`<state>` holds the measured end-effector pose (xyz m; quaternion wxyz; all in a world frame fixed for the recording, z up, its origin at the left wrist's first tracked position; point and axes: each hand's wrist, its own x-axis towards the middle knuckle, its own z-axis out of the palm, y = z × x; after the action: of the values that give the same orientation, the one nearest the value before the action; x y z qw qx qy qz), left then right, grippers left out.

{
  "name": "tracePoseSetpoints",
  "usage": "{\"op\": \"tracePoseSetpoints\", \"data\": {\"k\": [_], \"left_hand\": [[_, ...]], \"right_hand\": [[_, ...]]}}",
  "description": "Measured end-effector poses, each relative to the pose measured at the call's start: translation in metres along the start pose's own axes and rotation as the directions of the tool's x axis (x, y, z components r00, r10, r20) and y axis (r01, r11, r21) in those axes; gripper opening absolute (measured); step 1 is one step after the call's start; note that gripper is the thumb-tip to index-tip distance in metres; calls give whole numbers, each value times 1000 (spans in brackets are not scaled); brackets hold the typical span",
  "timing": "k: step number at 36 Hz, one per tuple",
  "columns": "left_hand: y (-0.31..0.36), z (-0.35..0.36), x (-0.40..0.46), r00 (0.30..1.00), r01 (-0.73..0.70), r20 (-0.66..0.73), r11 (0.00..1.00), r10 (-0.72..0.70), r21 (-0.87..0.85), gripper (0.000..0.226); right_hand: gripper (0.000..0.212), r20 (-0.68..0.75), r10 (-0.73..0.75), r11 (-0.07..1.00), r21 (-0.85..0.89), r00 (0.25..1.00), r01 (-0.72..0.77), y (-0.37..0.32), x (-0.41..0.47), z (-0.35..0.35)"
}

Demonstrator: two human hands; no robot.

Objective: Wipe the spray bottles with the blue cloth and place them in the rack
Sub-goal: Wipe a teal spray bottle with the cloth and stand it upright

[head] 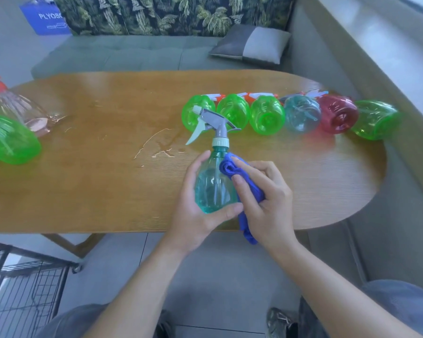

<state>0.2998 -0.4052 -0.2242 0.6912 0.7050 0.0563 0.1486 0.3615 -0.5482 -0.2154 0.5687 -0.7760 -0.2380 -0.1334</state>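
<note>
Teal bottle [214, 189] gripped in L hand [195, 215], R hand [266, 203] pinching blue cloth [232, 172] against it

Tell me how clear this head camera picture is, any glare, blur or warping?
Head view: wide-angle warping bows the table edge; glare streaks mark its wet middle; the teal spray bottle and blue cloth in the hands are sharp; the green bottle at the left edge looks smeared and stretched.
</note>
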Motion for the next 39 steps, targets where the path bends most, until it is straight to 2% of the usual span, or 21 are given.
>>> {"op": "tracePoseSetpoints", "data": {"k": [5, 10, 12, 17, 22, 29, 31, 34, 35, 39], "left_hand": [[-2, 3, 4, 1000, -22, -19, 1000, 22, -21, 95], [0, 1, 5, 997, -50, -49, 996, 53, 68, 92], [2, 2, 4, 998, -50, -45, 996, 54, 79, 91], [1, 4, 2, 998, -56, -18, 992, 58, 112, 91], [4, 7, 1, 998, -62, 20, 989, 60, 132, 92], [2, 8, 1, 999, -41, 9, 994, 40, 99, 92], [2, 7, 2, 999, -41, 15, 991, 39, 124, 94], [1, 7, 4, 998, -44, 52, 983, 35, 176, 96], [1, 8, 4, 998, -43, 58, 981, 33, 187, 95], [1, 9, 2, 999, -24, 46, 984, 16, 179, 95]], "right_hand": [[27, 60, -7, 999, 38, 998, 5, -5, 8, -8], [27, 168, -71, 997, -25, 983, 76, -1, 20, -23], [25, 143, -99, 992, -59, 985, 108, -2, 28, -29], [18, -29, -138, 983, -128, 990, 133, -4, 50, -39], [22, -72, -150, 973, -187, 986, 134, 4, 57, -32], [23, 174, -270, 927, -218, 947, 304, 2, 59, -36], [24, 120, -280, 909, -286, 953, 303, 3, 63, -40], [26, -35, -251, 895, -388, 967, 218, 4, 71, -46], [26, -48, -230, 901, -389, 972, 193, 4, 73, -48], [25, 141, -209, 926, -291, 968, 242, -1, 71, -51]]}}
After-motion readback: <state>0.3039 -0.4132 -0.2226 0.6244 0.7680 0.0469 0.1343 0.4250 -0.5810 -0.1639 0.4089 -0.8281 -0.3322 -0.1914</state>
